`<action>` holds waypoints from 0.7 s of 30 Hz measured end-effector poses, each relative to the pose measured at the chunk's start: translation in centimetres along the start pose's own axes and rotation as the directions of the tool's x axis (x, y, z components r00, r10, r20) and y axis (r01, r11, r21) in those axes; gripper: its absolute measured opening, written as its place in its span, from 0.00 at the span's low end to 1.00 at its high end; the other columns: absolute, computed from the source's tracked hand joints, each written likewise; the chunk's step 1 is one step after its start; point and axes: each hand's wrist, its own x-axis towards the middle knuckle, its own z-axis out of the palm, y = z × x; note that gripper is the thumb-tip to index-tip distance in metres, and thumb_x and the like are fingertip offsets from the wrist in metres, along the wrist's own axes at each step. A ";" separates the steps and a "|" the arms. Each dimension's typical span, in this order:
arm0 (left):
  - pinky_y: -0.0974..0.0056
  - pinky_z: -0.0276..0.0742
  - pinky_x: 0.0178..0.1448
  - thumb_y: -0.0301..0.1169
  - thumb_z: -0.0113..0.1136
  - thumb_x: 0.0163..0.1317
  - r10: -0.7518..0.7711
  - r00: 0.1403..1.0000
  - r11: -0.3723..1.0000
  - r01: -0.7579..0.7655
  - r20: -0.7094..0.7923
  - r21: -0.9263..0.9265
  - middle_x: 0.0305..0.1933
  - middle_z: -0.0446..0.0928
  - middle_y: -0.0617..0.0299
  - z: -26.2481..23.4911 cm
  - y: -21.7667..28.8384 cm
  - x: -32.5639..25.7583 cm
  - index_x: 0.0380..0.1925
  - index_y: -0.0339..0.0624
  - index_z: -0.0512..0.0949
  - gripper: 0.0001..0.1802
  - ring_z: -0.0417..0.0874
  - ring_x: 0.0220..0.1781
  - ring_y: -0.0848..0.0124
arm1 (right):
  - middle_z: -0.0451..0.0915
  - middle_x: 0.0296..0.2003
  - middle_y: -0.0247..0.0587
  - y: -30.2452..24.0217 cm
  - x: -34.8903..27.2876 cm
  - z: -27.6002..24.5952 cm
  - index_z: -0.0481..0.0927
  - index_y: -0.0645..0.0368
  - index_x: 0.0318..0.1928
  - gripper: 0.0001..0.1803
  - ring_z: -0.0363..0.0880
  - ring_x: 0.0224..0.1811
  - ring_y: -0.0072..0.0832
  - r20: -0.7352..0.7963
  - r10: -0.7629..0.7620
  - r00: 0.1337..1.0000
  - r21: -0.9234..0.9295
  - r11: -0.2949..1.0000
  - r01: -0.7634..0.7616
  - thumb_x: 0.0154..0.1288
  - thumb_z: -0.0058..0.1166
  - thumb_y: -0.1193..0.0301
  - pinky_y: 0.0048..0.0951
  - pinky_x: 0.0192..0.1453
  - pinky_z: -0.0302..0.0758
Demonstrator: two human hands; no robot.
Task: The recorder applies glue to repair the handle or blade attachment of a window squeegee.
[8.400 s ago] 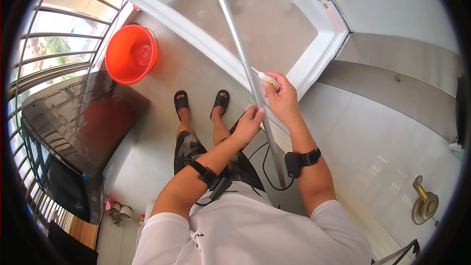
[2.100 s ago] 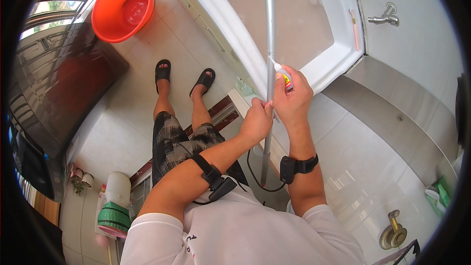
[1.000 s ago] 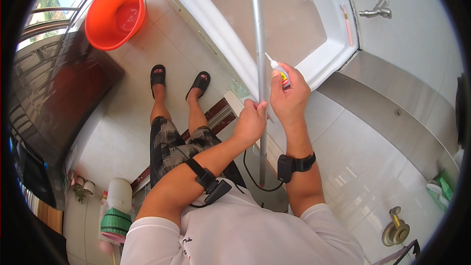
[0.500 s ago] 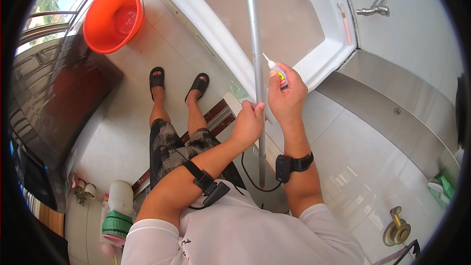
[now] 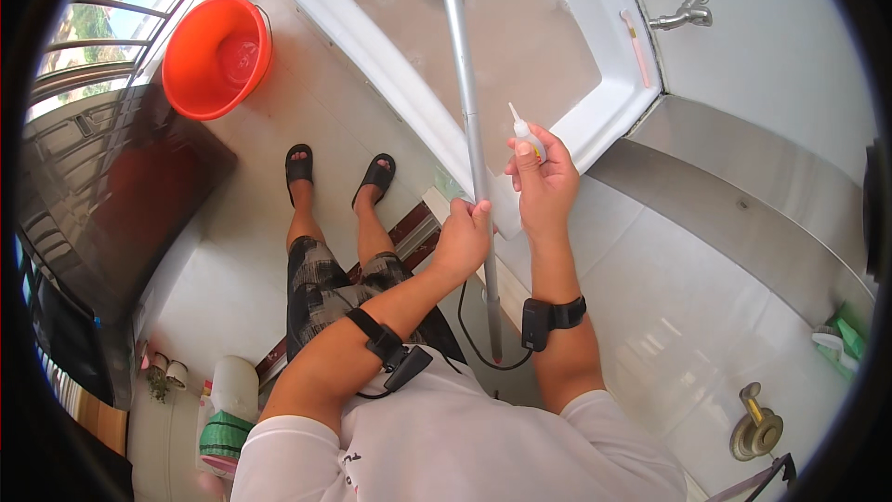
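A long grey metal pole (image 5: 469, 84) slants across the view, from over the white sink basin (image 5: 395, 60) down toward my body. My left hand (image 5: 463, 240) is closed around the pole below the basin's rim. A thin seam shows on the pole a little above that hand. In my right hand (image 5: 546, 184) is a small white glue bottle (image 5: 526, 137) with a narrow nozzle, held between thumb and fingers. Its nozzle points up and slightly left, apart from the pole. Part of the bottle's body is hidden by my fingers.
Cloudy water stands in the basin, and a pink-and-white stick (image 5: 637, 51) lies on its right ledge. A metal tap (image 5: 686, 9) juts from the right wall above a steel ledge (image 5: 743, 167). At far left, a red bucket (image 5: 209, 102) rests on the floor near a dark glossy appliance (image 5: 121, 186).
The glue bottle has moved away from the pole's seam and tipped more upright in my right hand. My left hand still grips the pole, which has shifted slightly left in view.
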 end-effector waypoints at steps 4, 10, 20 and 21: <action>0.53 0.81 0.40 0.44 0.43 0.78 0.110 0.993 0.989 -0.105 -0.046 0.108 0.32 0.83 0.45 0.5 -3.4 1.5 0.45 0.29 0.65 0.23 0.87 0.34 0.55 | 0.80 0.51 0.45 -4.3 -0.9 -2.1 0.67 0.61 0.58 0.18 0.84 0.47 0.33 0.136 -0.058 0.989 0.568 0.822 -0.030 0.75 0.54 0.70 0.27 0.40 0.79; 0.38 0.88 0.45 0.47 0.32 0.80 -0.131 0.980 0.964 0.162 0.152 -0.212 0.45 0.78 0.44 -2.3 -6.5 2.8 0.56 0.38 0.59 0.22 0.86 0.43 0.50 | 0.78 0.55 0.47 -15.7 -2.8 -7.3 0.63 0.52 0.62 0.16 0.79 0.60 0.45 0.099 -0.384 0.918 0.673 0.705 0.223 0.79 0.47 0.68 0.39 0.50 0.79; 0.38 0.87 0.51 0.44 0.29 0.81 -0.113 0.936 0.960 0.189 0.334 -0.206 0.49 0.78 0.41 -1.7 -4.9 4.1 0.58 0.29 0.63 0.26 0.84 0.52 0.46 | 0.76 0.52 0.39 -39.0 -0.5 -16.6 0.69 0.62 0.59 0.16 0.80 0.59 0.35 -0.275 -0.654 0.705 0.358 0.611 0.706 0.78 0.51 0.68 0.38 0.55 0.83; 0.37 0.87 0.52 0.44 0.29 0.81 -0.124 0.934 0.956 0.203 0.334 -0.213 0.49 0.78 0.40 -1.7 -4.5 3.8 0.58 0.29 0.64 0.27 0.84 0.52 0.44 | 0.78 0.47 0.38 -41.1 1.7 -16.7 0.73 0.64 0.58 0.17 0.81 0.54 0.29 -0.336 -0.698 0.633 0.261 0.577 0.774 0.76 0.54 0.68 0.34 0.56 0.82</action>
